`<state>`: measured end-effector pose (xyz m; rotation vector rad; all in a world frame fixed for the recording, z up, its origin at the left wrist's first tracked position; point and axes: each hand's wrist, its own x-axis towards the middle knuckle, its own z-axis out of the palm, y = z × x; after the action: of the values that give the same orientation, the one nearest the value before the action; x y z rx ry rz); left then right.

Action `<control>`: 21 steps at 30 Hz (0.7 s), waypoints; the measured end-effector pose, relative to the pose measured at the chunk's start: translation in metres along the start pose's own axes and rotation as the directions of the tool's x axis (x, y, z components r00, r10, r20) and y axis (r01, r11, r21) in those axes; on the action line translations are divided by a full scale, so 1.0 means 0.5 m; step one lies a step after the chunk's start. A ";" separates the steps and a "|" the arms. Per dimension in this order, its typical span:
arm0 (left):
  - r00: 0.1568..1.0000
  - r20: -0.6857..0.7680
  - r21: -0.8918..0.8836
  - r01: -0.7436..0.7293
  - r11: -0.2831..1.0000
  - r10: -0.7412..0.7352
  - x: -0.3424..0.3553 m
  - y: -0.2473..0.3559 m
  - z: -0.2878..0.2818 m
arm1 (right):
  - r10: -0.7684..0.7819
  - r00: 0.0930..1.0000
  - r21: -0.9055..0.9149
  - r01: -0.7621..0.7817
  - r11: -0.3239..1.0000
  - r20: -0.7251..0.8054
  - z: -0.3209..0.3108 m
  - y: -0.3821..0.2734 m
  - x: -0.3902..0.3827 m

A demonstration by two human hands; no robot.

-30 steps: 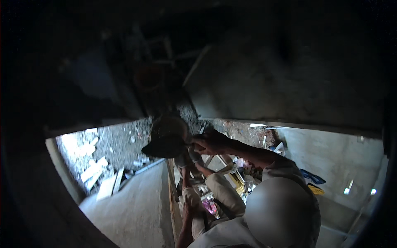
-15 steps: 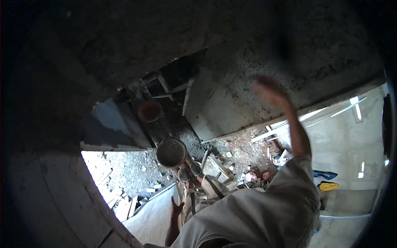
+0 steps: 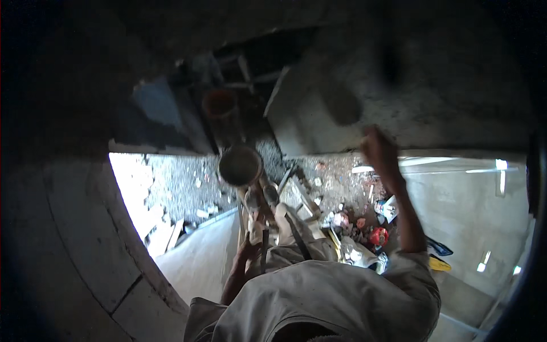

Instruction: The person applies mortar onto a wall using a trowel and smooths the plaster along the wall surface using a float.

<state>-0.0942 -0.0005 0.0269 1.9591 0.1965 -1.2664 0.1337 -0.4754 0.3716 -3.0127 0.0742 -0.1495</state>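
My right hand (image 3: 380, 151) is raised at the lower edge of a dark, rough grey wall surface (image 3: 433, 125). Its fingers look curled, but blur hides whether anything is in them. A dark oval patch (image 3: 342, 102) shows on the wall just beyond it. Low beside my trouser leg, my left hand (image 3: 248, 249) hangs close to a strap, with its fingers partly hidden. In front of my feet stands a round pan (image 3: 260, 165) with a greyish inside. Farther off is a reddish round tub (image 3: 205, 104) in shadow.
Rubble and scraps (image 3: 364, 219) lie below to the right, with wooden boards (image 3: 305, 196) near my feet. A pale curved wall (image 3: 74, 228) rises at the left. A yellow item (image 3: 439, 263) and a dark blue one (image 3: 439, 246) lie at the right.
My right hand has come down the wall to its lower edge. My left hand has moved in against my leg. The view has tilted, so the pan and tub appear higher.
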 end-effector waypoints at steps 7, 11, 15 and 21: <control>0.996 0.084 0.108 0.007 0.994 -0.016 0.038 -0.192 0.189 | -0.137 0.780 0.036 0.145 0.989 0.610 0.869 -0.229 -0.107; 0.883 -0.174 0.218 0.465 0.858 -0.435 0.110 -0.057 0.210 | -0.188 0.850 -0.200 0.320 0.926 0.493 1.213 -0.274 -0.094; 0.831 -0.338 0.006 0.472 0.882 -0.442 0.124 0.005 0.153 | -0.215 0.898 -0.357 0.360 0.862 0.384 1.453 -0.262 -0.071; 0.739 -0.330 -0.127 0.581 0.804 -0.587 0.115 -0.008 0.128 | -0.188 0.844 0.256 0.063 0.965 0.503 1.648 -0.307 -0.161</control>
<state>-0.1136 -0.0567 -0.0355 2.1835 1.0827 -1.2510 0.1442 -0.2189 -0.4304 -2.7100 -0.1830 0.6129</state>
